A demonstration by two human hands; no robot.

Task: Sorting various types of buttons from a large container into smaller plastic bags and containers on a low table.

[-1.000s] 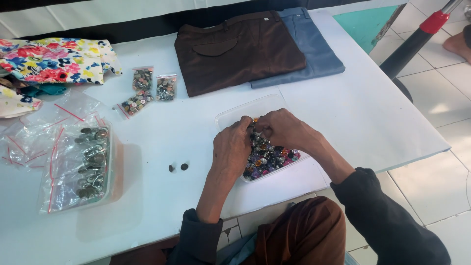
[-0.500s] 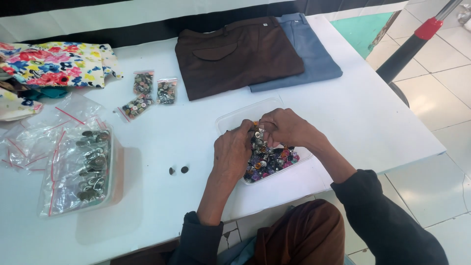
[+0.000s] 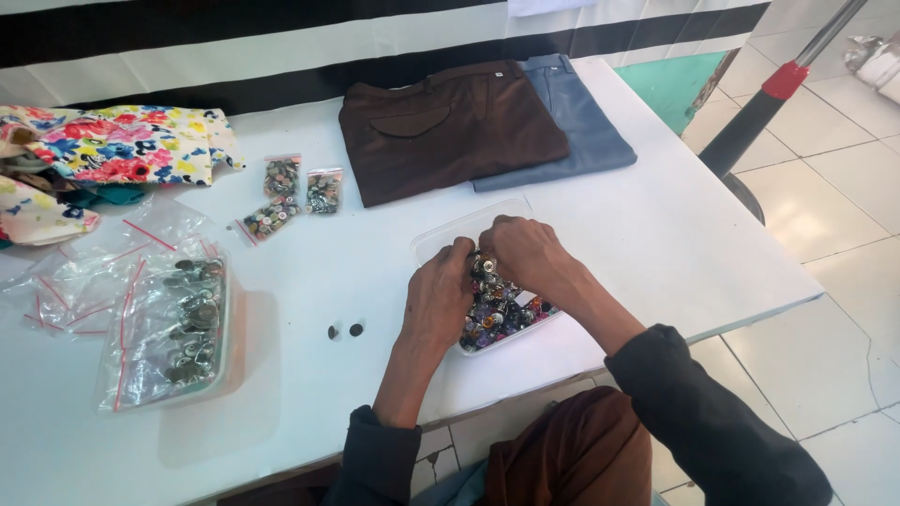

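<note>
Head view: both hands sorting in a tray of buttons near the table's front edge.

The left hand and right hand remain together over the clear tray, fingertips pinched on one button lifted from the heap; little has shifted in the last second. Two loose buttons lie left of the tray; bagged buttons and folded trousers sit towards the far edge.

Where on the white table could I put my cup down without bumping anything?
Bare table lies right of the clear tray of buttons, below the folded brown trousers and grey-blue trousers. Another bare patch is the near edge, below the two loose buttons. It is crowded on the left: plastic bags, small button packets and floral cloth.
</note>
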